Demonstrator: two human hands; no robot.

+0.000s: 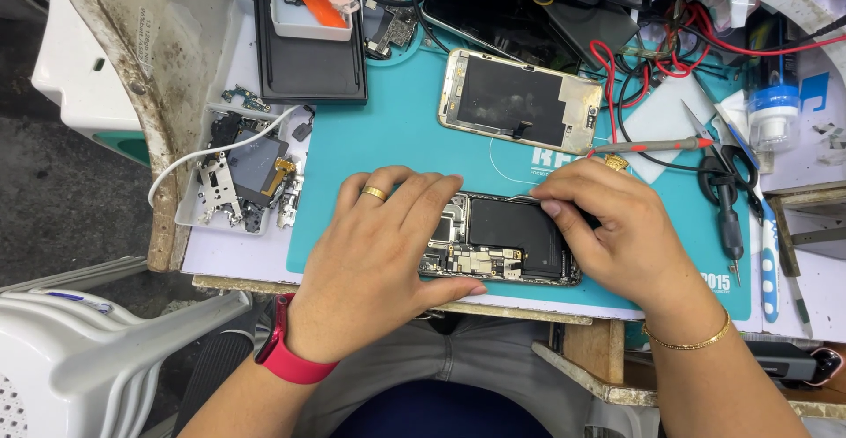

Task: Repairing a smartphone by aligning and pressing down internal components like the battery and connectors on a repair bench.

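An opened smartphone (502, 244) lies on the teal work mat (388, 129) near the front edge, its black battery and circuit boards exposed. My left hand (388, 248) rests flat on the phone's left end, fingers spread, steadying it. My right hand (621, 231) covers the phone's right end and pinches thin metal tweezers (522, 198) whose tips reach over the phone's upper edge. A detached phone screen (520, 101) with a gold frame lies farther back on the mat.
A white tray (189, 213) of small phone parts sits to the left. A black tray (308, 68) stands at the back. Red and black probe leads (656, 145), a screwdriver (730, 218) and a bottle (774, 112) crowd the right side. White plastic stools (97, 332) stand below left.
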